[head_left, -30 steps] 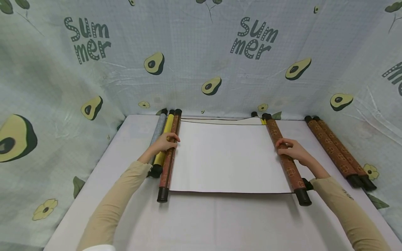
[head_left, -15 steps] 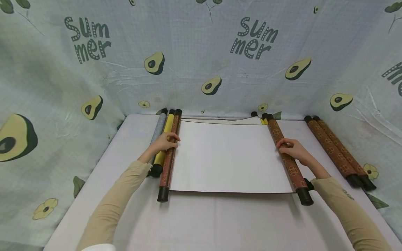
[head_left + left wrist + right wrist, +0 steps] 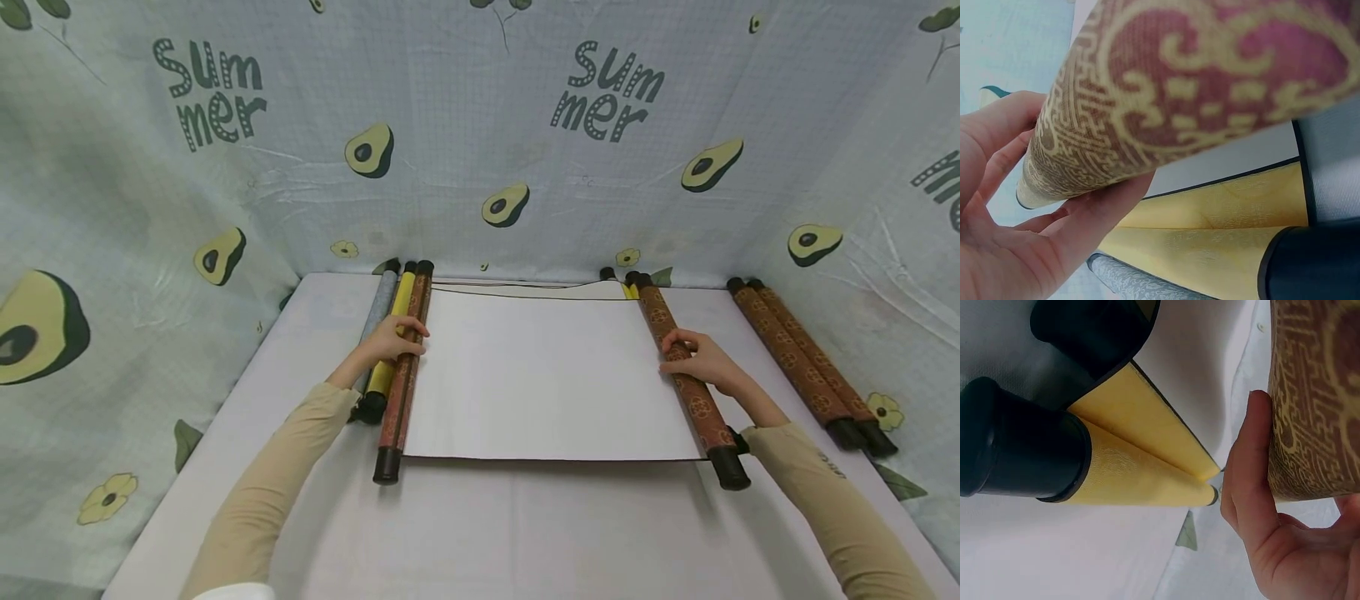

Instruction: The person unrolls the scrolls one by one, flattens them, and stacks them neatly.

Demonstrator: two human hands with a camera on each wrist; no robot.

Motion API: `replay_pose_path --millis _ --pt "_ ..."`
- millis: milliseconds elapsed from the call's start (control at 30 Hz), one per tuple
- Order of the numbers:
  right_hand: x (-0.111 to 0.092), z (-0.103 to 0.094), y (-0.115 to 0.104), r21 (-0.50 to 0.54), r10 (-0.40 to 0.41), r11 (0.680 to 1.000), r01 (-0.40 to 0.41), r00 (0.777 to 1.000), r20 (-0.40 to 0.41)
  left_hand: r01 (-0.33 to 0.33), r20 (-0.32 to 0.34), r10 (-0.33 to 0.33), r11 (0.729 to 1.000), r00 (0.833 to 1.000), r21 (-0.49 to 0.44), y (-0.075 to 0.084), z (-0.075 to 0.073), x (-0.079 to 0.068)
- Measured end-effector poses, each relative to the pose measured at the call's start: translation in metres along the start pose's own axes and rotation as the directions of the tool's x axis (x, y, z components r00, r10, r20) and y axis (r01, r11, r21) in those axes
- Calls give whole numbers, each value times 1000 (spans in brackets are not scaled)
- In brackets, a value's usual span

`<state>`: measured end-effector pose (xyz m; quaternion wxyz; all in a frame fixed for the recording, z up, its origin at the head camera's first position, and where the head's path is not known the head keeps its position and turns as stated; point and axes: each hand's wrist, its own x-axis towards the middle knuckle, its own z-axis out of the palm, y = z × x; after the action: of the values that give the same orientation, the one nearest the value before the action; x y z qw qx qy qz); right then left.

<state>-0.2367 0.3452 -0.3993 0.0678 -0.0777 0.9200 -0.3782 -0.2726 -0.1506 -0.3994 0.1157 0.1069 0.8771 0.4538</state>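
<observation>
A partly unrolled scroll spreads its white sheet (image 3: 540, 375) between two brown patterned rolls with black end caps. My left hand (image 3: 390, 340) grips the left roll (image 3: 396, 408) around its middle; in the left wrist view the fingers and thumb curl round the patterned roll (image 3: 1097, 125). On the other side my right hand (image 3: 703, 360) holds the right roll (image 3: 699, 408), fingers over its top. In the right wrist view the hand (image 3: 1297, 556) wraps the brown roll (image 3: 1316, 412) from below. The sheet's face toward the table is hidden.
Below the brown scroll lies a yellow scroll, its left roll (image 3: 384, 375) and right roll (image 3: 1129, 472) showing. A grey-blue roll (image 3: 378, 304) lies further left. Two brown scrolls (image 3: 798, 362) lie along the right side of the white table (image 3: 525, 533). A printed cloth (image 3: 450, 100) surrounds the table.
The right brown roll has shifted slightly to the right, and the right hand's fingers have changed position on it. The left hand and left roll stay almost still.
</observation>
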Motion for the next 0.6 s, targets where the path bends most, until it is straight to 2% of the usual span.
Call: replay_pose_path --millis 100,333,500,600 --pt "-1 -2 0 5 -8 1000 8 1000 7 -15 6 15 1000 1000 -3 0 -2 -1" --pt "-3 -6 7 22 27 999 -27 1000 14 33 24 -33 999 999 -25 2 -7 -5" --pt "-4 -8 9 41 21 999 -22 1000 15 10 40 -8 999 999 -50 -1 -8 -4" --pt "-4 -10 11 64 34 997 -35 999 8 32 49 -29 998 998 -61 -3 -10 -4"
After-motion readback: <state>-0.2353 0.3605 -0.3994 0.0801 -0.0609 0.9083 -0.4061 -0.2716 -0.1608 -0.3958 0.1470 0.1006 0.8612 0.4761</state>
